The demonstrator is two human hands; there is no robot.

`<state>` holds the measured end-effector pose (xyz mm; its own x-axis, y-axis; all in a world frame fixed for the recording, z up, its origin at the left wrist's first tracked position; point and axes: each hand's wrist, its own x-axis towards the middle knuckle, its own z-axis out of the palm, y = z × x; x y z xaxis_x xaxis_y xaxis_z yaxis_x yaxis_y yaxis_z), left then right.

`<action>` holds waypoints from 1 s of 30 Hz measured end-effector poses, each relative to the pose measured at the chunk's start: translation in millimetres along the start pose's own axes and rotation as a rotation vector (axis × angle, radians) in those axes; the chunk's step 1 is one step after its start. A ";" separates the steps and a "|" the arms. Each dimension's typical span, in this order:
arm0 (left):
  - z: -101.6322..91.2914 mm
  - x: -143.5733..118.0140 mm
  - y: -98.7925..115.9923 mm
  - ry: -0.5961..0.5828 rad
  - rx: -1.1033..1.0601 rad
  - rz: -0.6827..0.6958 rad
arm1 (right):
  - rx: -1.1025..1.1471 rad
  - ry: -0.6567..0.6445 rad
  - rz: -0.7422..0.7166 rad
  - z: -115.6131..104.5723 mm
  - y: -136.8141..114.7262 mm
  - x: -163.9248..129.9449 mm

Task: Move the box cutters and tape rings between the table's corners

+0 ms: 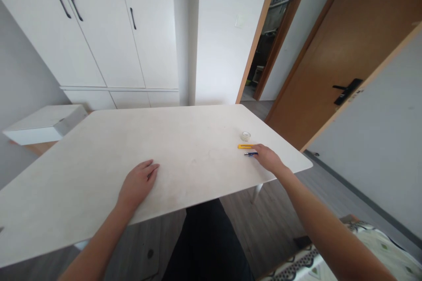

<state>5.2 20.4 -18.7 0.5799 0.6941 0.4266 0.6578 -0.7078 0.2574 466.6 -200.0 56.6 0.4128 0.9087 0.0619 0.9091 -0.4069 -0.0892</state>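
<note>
My left hand [138, 182] rests on the white table [184, 140], its fingers loosely extended with nothing in them. Toward the table's right side, my right hand [267, 158] has its fingers closed over the right end of a yellow utility knife [244, 146]. Just nearer to me, a dark blue pen [251, 154] with a silvery tip lies roughly parallel to the knife, its right end by my thumb. Whether the thumb touches the pen I cannot tell. A roll of clear tape [245, 136] lies just beyond the knife.
White cabinets [115, 30] stand behind the table. A white box-like unit [46, 123] is at the far left. A brown door [336, 44] stands at the right, and patterned fabric [379, 254] lies low at the right. My legs [207, 241] are under the near edge.
</note>
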 end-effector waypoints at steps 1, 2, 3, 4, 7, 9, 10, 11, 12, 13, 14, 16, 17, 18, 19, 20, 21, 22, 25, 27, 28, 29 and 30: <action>-0.9 0.2 1.1 0.002 -0.001 -0.003 | 0.029 0.014 -0.051 1.6 -16.9 2.3; -1.9 0.3 2.4 0.004 -0.002 -0.006 | 0.070 0.021 -0.121 3.8 -36.4 5.3; -2.9 0.3 3.5 0.006 -0.003 -0.009 | 0.118 0.022 -0.204 7.0 -57.9 8.9; -3.8 0.2 4.4 0.007 -0.003 -0.011 | 0.165 0.018 -0.292 11.1 -80.2 13.2; -5.2 -0.6 5.2 0.004 -0.003 -0.019 | 0.239 -0.003 -0.477 28.9 -141.1 26.8; -4.9 -1.3 4.3 0.001 -0.001 -0.025 | 0.218 -0.001 -0.496 44.0 -167.5 33.0; -4.5 -1.5 3.7 -0.001 0.000 -0.029 | 0.201 0.003 -0.485 51.4 -175.3 34.5; -3.9 -1.8 3.2 -0.004 0.001 -0.032 | 0.188 0.010 -0.470 58.2 -179.8 35.0; -3.4 -1.9 2.7 -0.006 0.000 -0.034 | 0.180 0.013 -0.459 63.8 -181.7 34.7; -2.9 -2.0 2.4 -0.008 -0.002 -0.035 | 0.176 0.011 -0.454 67.9 -181.8 33.9; -2.6 -2.0 2.3 -0.010 -0.006 -0.035 | 0.175 0.006 -0.452 70.5 -180.8 33.0; -2.7 -1.9 2.6 -0.009 -0.015 -0.035 | 0.175 -0.005 -0.451 72.1 -178.3 31.6; -3.0 -1.8 3.1 -0.008 -0.018 -0.038 | 0.176 -0.009 -0.450 71.7 -177.5 31.3; -3.4 -1.8 3.5 -0.007 -0.019 -0.041 | 0.177 -0.011 -0.450 71.1 -177.2 31.3; -3.8 -1.8 3.9 -0.008 -0.018 -0.045 | 0.179 -0.012 -0.449 70.6 -177.2 31.5; -4.2 -1.8 4.2 -0.009 -0.016 -0.048 | 0.181 -0.011 -0.448 70.3 -177.6 31.8; -4.4 -1.9 4.3 -0.009 -0.013 -0.049 | 0.183 -0.012 -0.446 70.3 -178.1 32.1; -4.4 -2.0 4.2 -0.009 -0.011 -0.047 | 0.184 -0.015 -0.444 70.5 -178.5 32.4; -3.5 -2.4 3.2 -0.006 -0.006 -0.041 | 0.186 -0.021 -0.438 71.7 -179.1 32.9; -2.7 -2.6 2.4 -0.002 -0.007 -0.041 | 0.185 -0.018 -0.438 72.4 -179.0 32.9; -2.3 -2.7 2.1 -0.002 -0.007 -0.042 | 0.183 -0.016 -0.440 72.5 -178.9 32.9; -2.1 -2.6 2.0 -0.002 -0.008 -0.043 | 0.181 -0.016 -0.440 72.5 -178.9 32.8; -2.0 -2.6 1.9 -0.005 -0.007 -0.044 | 0.179 -0.015 -0.441 72.5 -178.9 32.7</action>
<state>4.0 16.9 -17.6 0.5525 0.7253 0.4107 0.6794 -0.6773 0.2822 313.4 -90.7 2.6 -0.0122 0.9929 0.1180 0.9729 0.0391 -0.2281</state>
